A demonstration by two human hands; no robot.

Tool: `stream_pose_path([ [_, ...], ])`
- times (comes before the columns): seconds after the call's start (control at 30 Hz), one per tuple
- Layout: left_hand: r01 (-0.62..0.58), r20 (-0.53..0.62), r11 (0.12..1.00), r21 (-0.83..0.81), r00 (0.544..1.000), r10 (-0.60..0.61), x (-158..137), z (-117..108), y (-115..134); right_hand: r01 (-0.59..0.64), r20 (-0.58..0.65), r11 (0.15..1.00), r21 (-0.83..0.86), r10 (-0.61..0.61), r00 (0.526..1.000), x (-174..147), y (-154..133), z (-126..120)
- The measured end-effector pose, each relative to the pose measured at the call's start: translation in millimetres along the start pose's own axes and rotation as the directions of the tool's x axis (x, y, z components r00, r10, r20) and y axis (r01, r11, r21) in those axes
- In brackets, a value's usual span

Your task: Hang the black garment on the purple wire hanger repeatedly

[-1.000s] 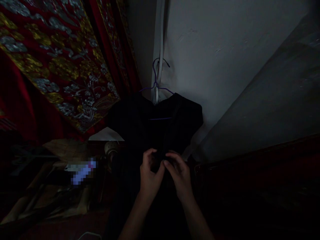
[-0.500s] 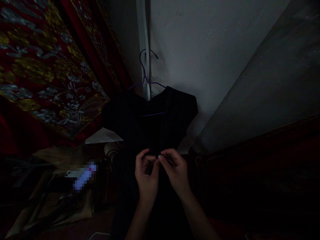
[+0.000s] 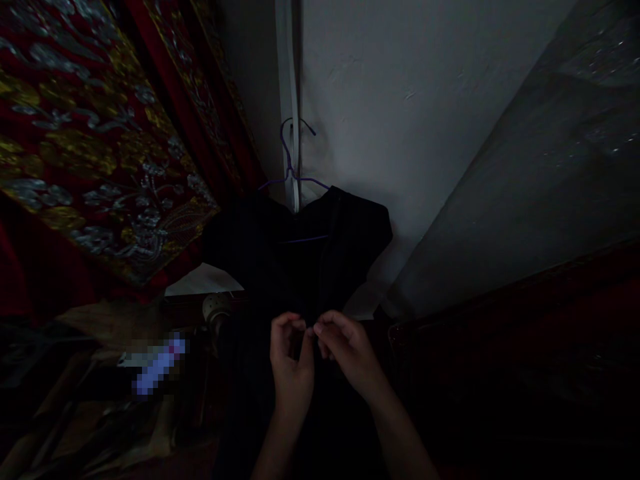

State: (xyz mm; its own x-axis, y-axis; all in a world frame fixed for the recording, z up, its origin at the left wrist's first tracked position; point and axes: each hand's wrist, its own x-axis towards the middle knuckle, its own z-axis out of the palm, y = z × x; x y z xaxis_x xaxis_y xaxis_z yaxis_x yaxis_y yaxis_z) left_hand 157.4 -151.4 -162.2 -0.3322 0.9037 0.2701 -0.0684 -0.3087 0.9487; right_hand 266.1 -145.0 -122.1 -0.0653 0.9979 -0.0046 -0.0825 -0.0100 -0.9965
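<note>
A dark, short-sleeved garment (image 3: pixel 357 230) hangs on a thin purple wire hanger (image 3: pixel 289 170), its neckline open in a deep V. At the bottom of that V, my left hand (image 3: pixel 293 353) pinches the garment's front edge between thumb and fingers. My right hand (image 3: pixel 347 347) pinches the opposite edge close beside it, the thumbs and fingertips of both hands nearly meeting. Any button or fastener between the fingertips is too dark and small to make out. Below my hands the garment's lower part merges into shadow.
The hanger hooks at a pale vertical strip (image 3: pixel 295 73) along the wall (image 3: pixel 390 100). Red cloth with gold and silver embroidery (image 3: pixel 100 147) hangs at left. Below it are a wooden frame (image 3: pixel 163 427) and a blurred bluish item (image 3: pixel 160 367). A dark red surface (image 3: pixel 575 320) lies at right.
The whole view has shifted slightly, so hanger and garment appear lower. Both hands stay pinched at the front edges; my right fingers have curled a little more.
</note>
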Motion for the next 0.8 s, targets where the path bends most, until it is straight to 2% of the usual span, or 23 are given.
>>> stream_pose_path([
  [0.1, 0.030, -0.018, 1.000, 0.002, 0.999, -0.029, -2, 3, -3, -0.065, 0.020, 0.995, 0.082, 0.063, 0.998, 2, -2, 0],
  [0.2, 0.050, 0.014, 0.999, 0.014, 0.999, -0.050, -5, 7, -5, -0.099, -0.001, 0.976, 0.196, 0.101, 0.995, 5, 0, 1],
  [0.4, 0.033, 0.047, 0.999, -0.040, 0.998, -0.031, -7, 11, -2, -0.198, 0.091, 0.868, 0.455, 0.176, 0.980, 12, 1, -3],
  [0.6, 0.028, 0.065, 0.996, -0.087, 0.998, -0.022, -4, 12, 0, -0.217, 0.103, 0.856, 0.469, 0.191, 0.976, 19, -4, -7],
  [0.8, -0.016, 0.038, 0.999, -0.040, 0.999, 0.018, -2, 10, -9, -0.194, 0.074, 0.869, 0.455, 0.180, 0.981, 26, -6, -2],
])
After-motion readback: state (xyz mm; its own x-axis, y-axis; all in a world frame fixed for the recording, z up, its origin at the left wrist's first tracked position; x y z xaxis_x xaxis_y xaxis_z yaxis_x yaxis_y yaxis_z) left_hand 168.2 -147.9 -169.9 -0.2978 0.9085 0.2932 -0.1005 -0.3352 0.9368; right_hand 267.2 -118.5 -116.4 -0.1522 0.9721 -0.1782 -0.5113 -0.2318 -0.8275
